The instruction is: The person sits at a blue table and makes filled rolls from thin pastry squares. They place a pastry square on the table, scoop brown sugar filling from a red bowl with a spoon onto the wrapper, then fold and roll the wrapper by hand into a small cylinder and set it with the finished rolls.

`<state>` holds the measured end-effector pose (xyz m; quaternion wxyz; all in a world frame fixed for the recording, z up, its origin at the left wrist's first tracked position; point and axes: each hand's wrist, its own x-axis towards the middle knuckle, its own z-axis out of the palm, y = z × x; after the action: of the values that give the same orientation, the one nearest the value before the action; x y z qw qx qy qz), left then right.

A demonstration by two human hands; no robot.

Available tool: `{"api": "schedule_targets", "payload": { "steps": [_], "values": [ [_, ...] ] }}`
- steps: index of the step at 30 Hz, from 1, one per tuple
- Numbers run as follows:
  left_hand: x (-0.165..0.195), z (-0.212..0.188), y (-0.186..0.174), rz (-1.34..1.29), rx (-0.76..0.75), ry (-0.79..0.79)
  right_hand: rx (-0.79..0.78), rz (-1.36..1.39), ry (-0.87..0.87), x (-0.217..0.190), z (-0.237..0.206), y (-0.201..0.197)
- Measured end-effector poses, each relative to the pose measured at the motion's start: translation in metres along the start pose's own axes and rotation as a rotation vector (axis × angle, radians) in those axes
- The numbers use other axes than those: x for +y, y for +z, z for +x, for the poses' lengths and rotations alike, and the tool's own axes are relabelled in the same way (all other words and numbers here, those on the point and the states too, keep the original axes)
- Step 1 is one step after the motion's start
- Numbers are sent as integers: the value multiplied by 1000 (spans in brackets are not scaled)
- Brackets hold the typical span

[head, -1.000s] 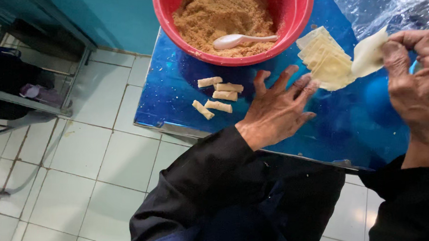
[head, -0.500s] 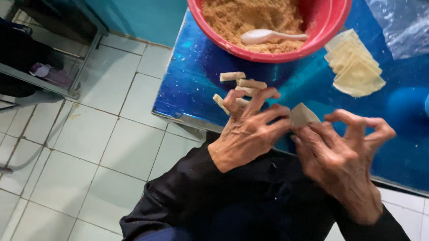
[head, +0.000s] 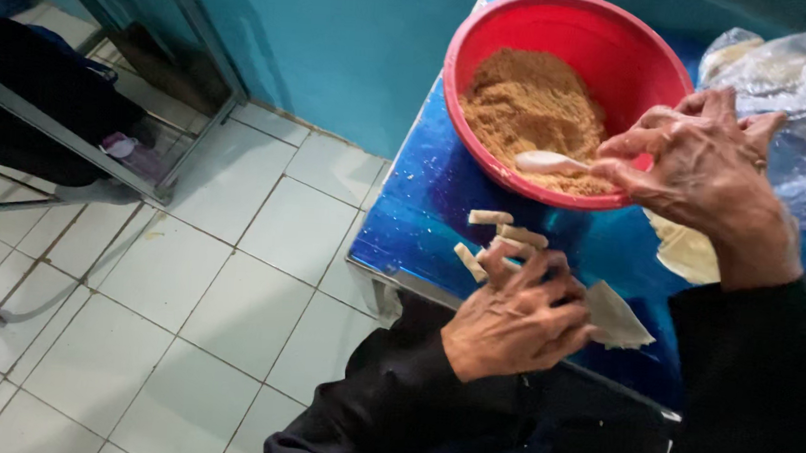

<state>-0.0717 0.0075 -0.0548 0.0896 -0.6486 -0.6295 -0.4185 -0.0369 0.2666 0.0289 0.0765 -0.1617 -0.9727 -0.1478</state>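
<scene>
Half a second ago both my hands met over the thin pale dough wrapper (head: 617, 316); now my right hand (head: 700, 170) has lifted away to the upper right of the frame, to the white plastic spoon (head: 549, 161) lying in the round red plastic bowl (head: 489, 45) of brown crumbly filling (head: 531, 108). Its fingers curl by the spoon's handle, though I cannot tell whether they have closed on it yet. My left hand (head: 514, 317) stays at lower centre, pinching the wrapper by one edge, held flat over the shiny blue table (head: 423, 209).

As I judge it, this is the filling step: next I need a modest scoop carried down to the wrapper without spilling.

Four small rolled dough sticks (head: 500, 237) lie just beyond my left fingers, near the table's left edge, so there is little room that way. Between bowl and wrapper the path is short and open. More pale wrappers (head: 686, 253) sit under my right wrist, clear plastic bags (head: 802, 102) beyond.
</scene>
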Motion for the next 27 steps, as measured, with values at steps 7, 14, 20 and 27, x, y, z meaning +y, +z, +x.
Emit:
{"api": "schedule_targets", "payload": {
  "steps": [7, 14, 20, 27],
  "values": [
    [2, 0, 1, 15, -14, -10, -311, 20, 24, -4, 23, -2],
    [2, -1, -3, 30, -44, -9, -318, 3, -30, -6, 25, 4],
    [1, -1, 0, 7, -83, -15, -61, -38, -12, 9, 3, 3],
    [1, -2, 4, -29, -47, -35, 13, -104, -172, 14, -15, 0]
  ]
}}
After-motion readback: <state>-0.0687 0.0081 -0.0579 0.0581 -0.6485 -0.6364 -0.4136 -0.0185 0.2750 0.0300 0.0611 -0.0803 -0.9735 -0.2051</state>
